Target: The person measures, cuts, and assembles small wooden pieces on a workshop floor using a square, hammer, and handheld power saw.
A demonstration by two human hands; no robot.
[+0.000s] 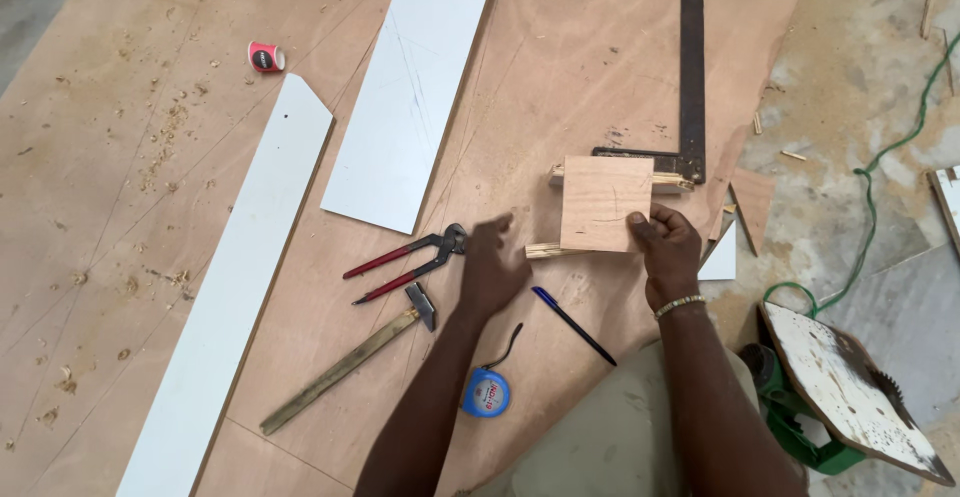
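A small square plywood piece [603, 202] rests on thin wood strips [545, 250] on a large plywood sheet [130, 157]. My right hand [668, 250] grips the square's lower right corner, thumb on top. My left hand [492, 269] hovers open and blurred just left of the square, above the sheet, near the red-handled pincers [405, 262]. A blue pen [573, 324] lies between my hands.
A hammer [350, 359] and a blue tape measure [487, 392] lie near my left arm. A dark steel try square [690, 87] lies behind the square piece. Two white boards [235, 287] [415, 87], a small red roll [266, 56], and a green circular saw [840, 397] surround the work.
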